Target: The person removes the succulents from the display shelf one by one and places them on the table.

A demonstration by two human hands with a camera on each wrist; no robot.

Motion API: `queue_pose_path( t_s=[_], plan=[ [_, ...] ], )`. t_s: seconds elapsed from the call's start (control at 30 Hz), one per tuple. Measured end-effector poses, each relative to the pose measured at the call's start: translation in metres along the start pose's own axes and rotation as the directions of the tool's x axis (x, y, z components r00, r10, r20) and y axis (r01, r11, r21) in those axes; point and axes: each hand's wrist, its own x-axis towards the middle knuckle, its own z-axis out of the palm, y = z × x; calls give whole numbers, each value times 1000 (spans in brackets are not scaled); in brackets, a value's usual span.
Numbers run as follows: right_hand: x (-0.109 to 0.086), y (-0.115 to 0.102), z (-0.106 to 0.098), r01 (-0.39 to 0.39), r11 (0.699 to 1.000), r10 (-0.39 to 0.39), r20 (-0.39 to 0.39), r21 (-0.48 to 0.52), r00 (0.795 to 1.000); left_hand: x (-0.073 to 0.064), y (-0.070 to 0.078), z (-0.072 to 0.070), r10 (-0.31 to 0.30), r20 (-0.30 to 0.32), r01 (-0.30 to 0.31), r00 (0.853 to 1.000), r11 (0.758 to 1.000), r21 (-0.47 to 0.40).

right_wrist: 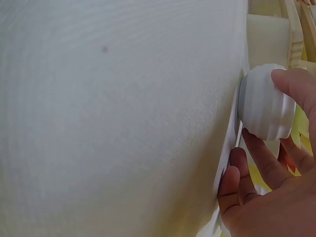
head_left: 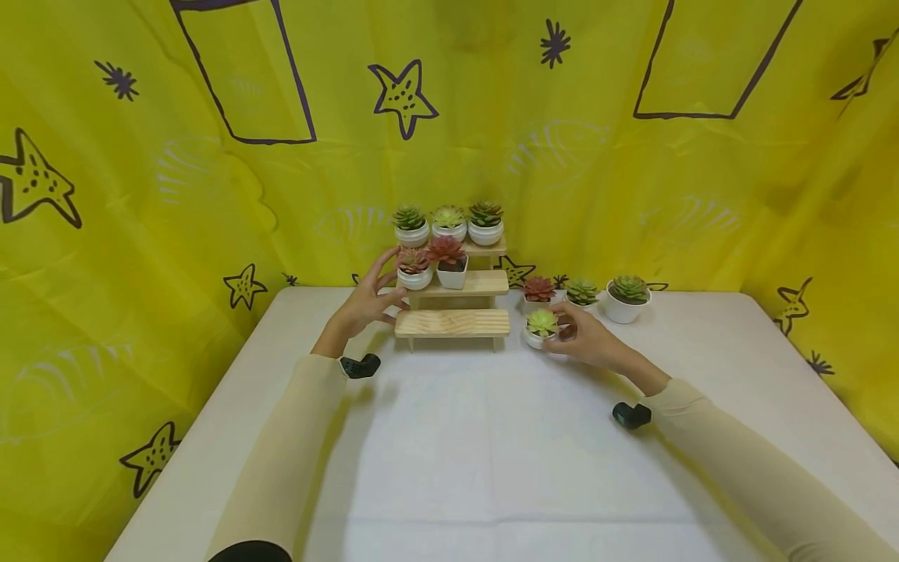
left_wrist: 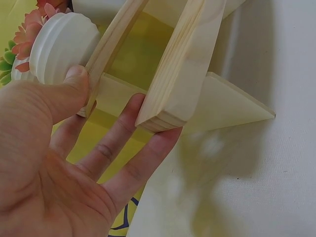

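A three-step wooden display stand (head_left: 460,323) stands at the back of the table. My left hand (head_left: 365,303) grips its left end; in the left wrist view the thumb and a finger pinch one board, and other fingertips touch the lower board (left_wrist: 173,84). My right hand (head_left: 590,337) holds a light green potted succulent (head_left: 541,324) just right of the stand. In the right wrist view, thumb and fingers are round its ribbed white pot (right_wrist: 266,103), close to the tablecloth. Whether it touches is hard to tell.
Three potted succulents (head_left: 448,222) line the top step; a pink one (head_left: 414,269) and a red one (head_left: 452,264) stand on the middle step. Behind my right hand are a red (head_left: 538,289) and two green succulents (head_left: 627,298). A yellow curtain (head_left: 492,94) hangs behind.
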Motion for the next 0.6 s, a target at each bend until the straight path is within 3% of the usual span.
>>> queue_pose_path(
  t_s=[0.6],
  plan=[
    [1, -2, -3, -22, 1000, 21, 33, 8, 999, 0, 4, 2, -16, -8, 16, 1000, 1000, -4]
  ],
)
